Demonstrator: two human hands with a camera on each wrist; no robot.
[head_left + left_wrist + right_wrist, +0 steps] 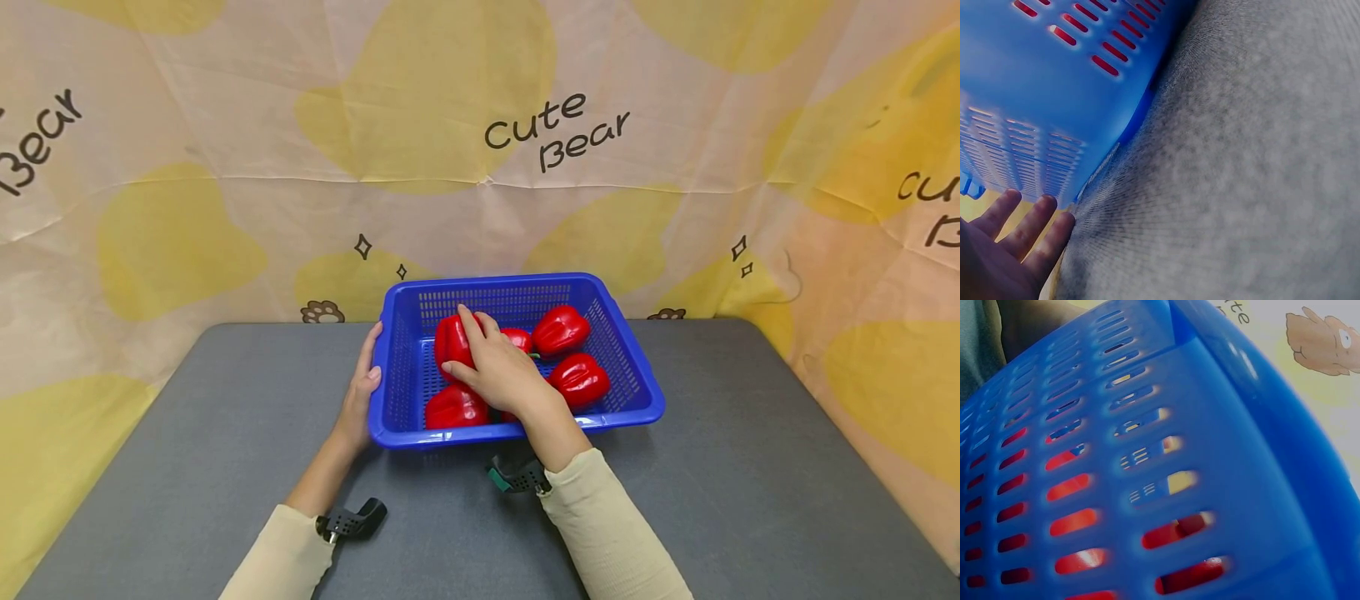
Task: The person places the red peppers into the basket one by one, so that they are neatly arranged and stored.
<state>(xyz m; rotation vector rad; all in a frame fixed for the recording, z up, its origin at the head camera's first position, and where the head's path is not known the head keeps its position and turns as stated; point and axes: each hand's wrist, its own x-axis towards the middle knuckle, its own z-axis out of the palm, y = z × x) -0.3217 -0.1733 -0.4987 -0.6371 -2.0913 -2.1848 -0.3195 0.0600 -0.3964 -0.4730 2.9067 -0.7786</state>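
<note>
— So, where do our fingers sit?

— Our right hand (501, 372) reaches into the blue basket (637, 371); its fingers curl over the top of one red pepper (452, 342), thumb against the near side, gripping it.

— And our left hand (363, 390)?

— Its fingers are straight, laid flat against the basket's outer left wall; the left wrist view shows the fingertips (1035, 222) touching the slotted plastic down by the grey table (750, 467).

— What lies around the held pepper?

— Just under our right palm a second pepper (455, 407) rests by the near wall. Beyond the knuckles sits a third (560, 330), near the far wall, and a fourth (581, 380) lies beside the wrist. A fifth, small one (519, 338) peeks out past the fingertips.

— Farther out?

— We see the basket standing on the table, with a yellow-and-cream bear-print cloth (555, 133) hanging behind.
</note>
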